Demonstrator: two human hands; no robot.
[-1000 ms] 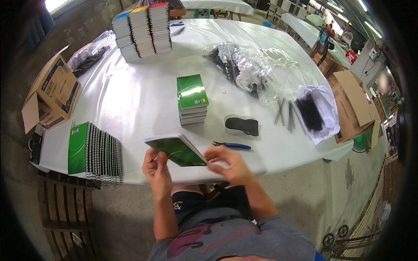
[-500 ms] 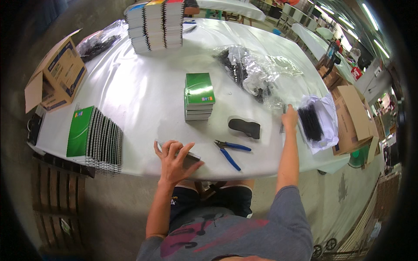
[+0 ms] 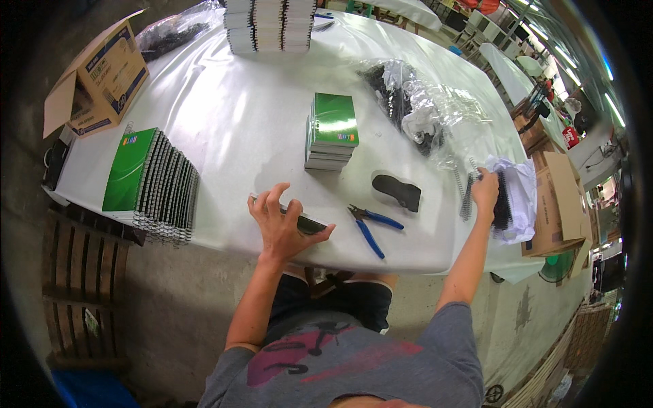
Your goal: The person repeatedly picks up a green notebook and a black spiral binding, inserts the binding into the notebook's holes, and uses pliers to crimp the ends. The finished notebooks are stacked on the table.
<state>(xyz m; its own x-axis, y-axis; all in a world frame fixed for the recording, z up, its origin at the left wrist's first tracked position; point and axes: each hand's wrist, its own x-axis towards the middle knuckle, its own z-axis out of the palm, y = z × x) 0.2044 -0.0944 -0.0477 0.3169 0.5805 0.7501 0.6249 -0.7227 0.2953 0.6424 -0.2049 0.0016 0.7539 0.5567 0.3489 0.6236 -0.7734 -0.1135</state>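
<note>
My left hand lies flat with spread fingers on a green notebook at the table's front edge, pressing it down. My right hand reaches far to the right and pinches a metal spiral coil beside a bundle of black coils lying on white plastic wrap. Blue-handled pliers rest between the two hands. A black flat pad lies just behind the pliers.
A short stack of green notebooks stands mid-table. A fanned row of spiral-bound notebooks sits at the left edge. Tall stacks stand at the back, clear bags of coils at right, cardboard boxes on both sides.
The notebook, held in both hands a second ago, now lies on the table under my left hand. My right hand has swung out right and taken hold of a spiral coil.
</note>
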